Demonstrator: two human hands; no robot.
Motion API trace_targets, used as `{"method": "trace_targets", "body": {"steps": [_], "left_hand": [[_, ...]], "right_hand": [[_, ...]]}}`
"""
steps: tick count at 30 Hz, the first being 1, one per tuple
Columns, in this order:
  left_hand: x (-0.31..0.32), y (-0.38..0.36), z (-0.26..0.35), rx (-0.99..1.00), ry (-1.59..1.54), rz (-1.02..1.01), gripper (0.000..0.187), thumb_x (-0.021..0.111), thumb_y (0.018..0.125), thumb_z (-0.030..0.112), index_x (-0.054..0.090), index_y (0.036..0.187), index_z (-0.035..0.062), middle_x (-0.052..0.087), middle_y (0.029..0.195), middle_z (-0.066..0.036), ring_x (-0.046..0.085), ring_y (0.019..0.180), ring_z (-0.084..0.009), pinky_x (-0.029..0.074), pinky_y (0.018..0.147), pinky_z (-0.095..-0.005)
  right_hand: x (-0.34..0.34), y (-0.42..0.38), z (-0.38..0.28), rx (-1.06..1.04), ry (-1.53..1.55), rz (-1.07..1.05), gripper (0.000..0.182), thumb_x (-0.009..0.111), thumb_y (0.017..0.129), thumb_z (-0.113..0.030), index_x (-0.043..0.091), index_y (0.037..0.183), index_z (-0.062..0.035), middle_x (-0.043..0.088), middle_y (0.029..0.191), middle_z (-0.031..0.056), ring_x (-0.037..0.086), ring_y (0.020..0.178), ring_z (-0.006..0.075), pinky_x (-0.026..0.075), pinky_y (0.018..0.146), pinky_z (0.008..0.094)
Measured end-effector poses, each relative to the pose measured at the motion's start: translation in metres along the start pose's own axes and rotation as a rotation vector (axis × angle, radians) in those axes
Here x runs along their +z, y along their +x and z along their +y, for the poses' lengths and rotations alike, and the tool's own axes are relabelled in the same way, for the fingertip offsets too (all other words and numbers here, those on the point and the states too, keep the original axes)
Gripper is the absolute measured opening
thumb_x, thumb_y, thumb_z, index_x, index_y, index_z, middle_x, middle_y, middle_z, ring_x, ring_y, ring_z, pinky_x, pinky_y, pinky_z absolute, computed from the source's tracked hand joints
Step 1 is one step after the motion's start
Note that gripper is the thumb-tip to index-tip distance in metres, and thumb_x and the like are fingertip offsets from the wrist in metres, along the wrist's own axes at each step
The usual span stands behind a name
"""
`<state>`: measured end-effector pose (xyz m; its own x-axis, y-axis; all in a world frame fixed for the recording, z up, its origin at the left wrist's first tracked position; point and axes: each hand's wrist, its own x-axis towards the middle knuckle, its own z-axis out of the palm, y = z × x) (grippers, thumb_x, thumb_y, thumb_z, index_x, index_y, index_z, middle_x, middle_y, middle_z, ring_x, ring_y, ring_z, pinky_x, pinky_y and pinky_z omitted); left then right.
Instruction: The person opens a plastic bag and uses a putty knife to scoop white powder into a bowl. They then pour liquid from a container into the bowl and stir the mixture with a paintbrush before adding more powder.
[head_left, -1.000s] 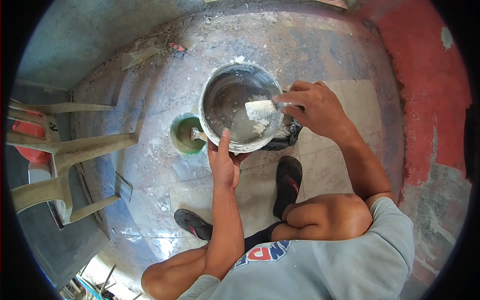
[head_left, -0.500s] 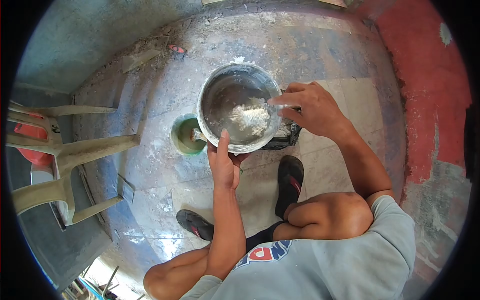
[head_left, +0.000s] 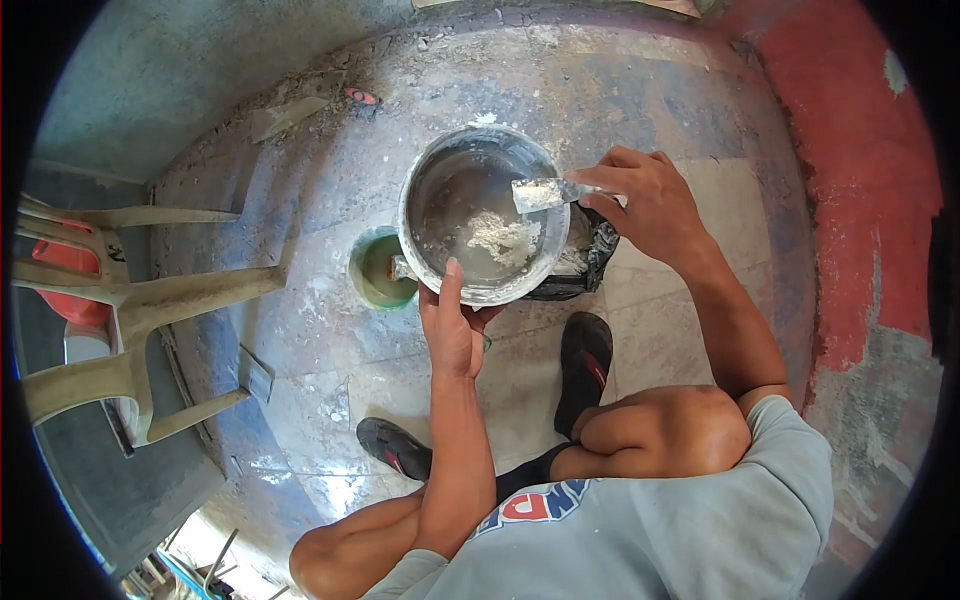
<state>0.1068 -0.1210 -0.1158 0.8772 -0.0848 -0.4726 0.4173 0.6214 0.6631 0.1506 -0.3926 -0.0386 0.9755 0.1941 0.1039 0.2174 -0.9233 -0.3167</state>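
Steady the tub (head_left: 405, 222) with the left hand (head_left: 454, 335) in a closed grip at its edge, the scraper (head_left: 538, 195) pinched by the right hand (head_left: 650, 200).

Round bucket, mouth up, grey inside, rim (head_left: 407, 225) crusted off-white. Pale clumped powder (head_left: 503, 238) lay in it, right of centre toward the near side. Putty knife (head_left: 540, 195) overlapped the bucket's right rim, blade pointing left, metal smeared with whitish residue.
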Motion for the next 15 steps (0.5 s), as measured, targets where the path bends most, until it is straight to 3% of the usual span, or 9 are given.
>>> {"method": "trace_targets", "body": {"steps": [6, 15], "left_hand": [[-0.0005, 0.0003, 0.0002, -0.009, 0.012, 0.021, 0.054, 0.065, 0.108, 0.032, 0.042, 0.153, 0.0123, 0.063, 0.141, -0.013, 0.073, 0.114, -0.0259, 0.071, 0.079, -0.0419], [-0.0031, 0.0009, -0.0012, -0.025, 0.002, 0.024, 0.054, 0.064, 0.109, 0.031, 0.041, 0.154, 0.0126, 0.060, 0.143, -0.013, 0.072, 0.118, -0.0274, 0.071, 0.080, -0.0441]], "right_hand": [[0.0061, 0.0017, 0.0053, -0.022, -0.042, 0.092, 0.031, 0.080, 0.091, -0.017, 0.080, 0.121, -0.0244, 0.069, 0.099, 0.0019, 0.069, 0.094, 0.0240, 0.047, 0.092, 0.0400], [0.0064, 0.0034, 0.0065, 0.012, -0.027, 0.061, 0.032, 0.080, 0.090, -0.016, 0.080, 0.121, -0.0236, 0.069, 0.099, 0.0019, 0.069, 0.095, 0.0236, 0.047, 0.095, 0.0405]]}}
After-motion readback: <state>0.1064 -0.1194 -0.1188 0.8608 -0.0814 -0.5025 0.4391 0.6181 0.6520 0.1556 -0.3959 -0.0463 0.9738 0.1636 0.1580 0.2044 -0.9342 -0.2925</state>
